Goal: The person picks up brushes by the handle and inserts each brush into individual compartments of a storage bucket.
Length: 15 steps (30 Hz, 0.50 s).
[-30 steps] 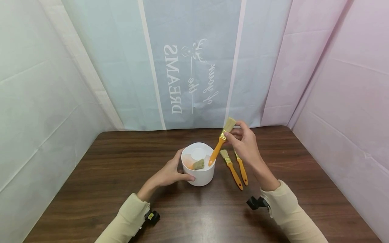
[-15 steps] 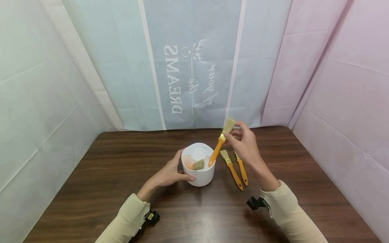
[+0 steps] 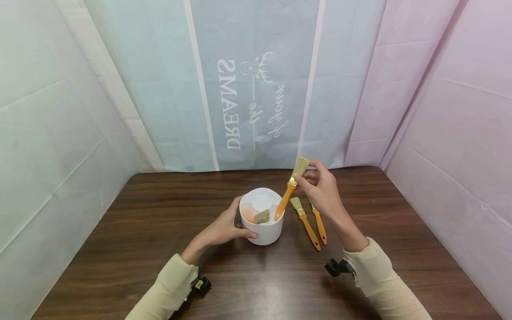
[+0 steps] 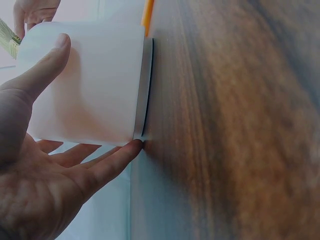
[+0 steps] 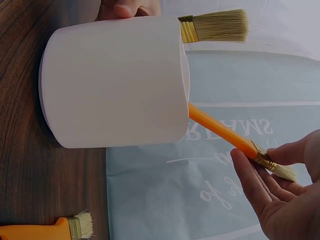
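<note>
A white round container [image 3: 267, 234] stands upright on the brown wooden table. Its side is held by my left hand [image 3: 224, 226], thumb at the front and fingers round the back. Inside it leans one paintbrush, whose bristles [image 3: 262, 217] show at the rim. My right hand [image 3: 322, 186] pinches a second paintbrush [image 3: 286, 195] by its gold metal band, bristles up. The orange handle slants down, and its end lies at the container's right rim. In the right wrist view, that handle [image 5: 220, 129] passes behind the container's edge.
Two more orange-handled paintbrushes lie on the table right of the container, the nearer brush [image 3: 308, 229] and the farther brush [image 3: 318, 224]. A printed blue-grey cloth [image 3: 256, 111] hangs behind the table's far edge, with pale cloth walls [image 3: 460, 133] at both sides.
</note>
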Available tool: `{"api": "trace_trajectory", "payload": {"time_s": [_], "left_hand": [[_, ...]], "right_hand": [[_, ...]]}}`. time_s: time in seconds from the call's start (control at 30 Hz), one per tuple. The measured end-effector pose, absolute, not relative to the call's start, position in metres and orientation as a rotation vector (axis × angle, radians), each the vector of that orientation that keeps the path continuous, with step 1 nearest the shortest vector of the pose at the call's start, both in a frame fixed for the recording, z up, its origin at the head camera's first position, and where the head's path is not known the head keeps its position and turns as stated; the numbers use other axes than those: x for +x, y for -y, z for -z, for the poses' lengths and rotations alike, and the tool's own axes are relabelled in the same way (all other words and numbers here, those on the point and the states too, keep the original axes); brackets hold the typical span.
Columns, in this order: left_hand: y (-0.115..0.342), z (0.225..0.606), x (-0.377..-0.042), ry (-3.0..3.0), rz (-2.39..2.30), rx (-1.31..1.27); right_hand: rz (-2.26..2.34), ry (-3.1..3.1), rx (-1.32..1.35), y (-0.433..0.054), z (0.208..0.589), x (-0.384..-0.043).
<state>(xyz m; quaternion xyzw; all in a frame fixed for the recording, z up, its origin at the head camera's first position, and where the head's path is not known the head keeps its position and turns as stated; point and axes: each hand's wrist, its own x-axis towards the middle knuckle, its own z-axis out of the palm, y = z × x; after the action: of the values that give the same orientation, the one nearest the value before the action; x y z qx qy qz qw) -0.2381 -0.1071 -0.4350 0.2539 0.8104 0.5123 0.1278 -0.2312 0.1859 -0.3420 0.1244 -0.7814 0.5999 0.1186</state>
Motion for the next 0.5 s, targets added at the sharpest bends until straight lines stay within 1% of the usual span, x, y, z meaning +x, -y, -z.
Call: {"api": "trace_trajectory", "payload": {"time_s": [0.5], "left_hand": [[0.1069, 0.4348, -0.2381, -2.351, -1.497, 0.730]], "right_hand": [[-1.793, 2.285, 0.356, -0.1845, 0.3427, -0.2309]]}}
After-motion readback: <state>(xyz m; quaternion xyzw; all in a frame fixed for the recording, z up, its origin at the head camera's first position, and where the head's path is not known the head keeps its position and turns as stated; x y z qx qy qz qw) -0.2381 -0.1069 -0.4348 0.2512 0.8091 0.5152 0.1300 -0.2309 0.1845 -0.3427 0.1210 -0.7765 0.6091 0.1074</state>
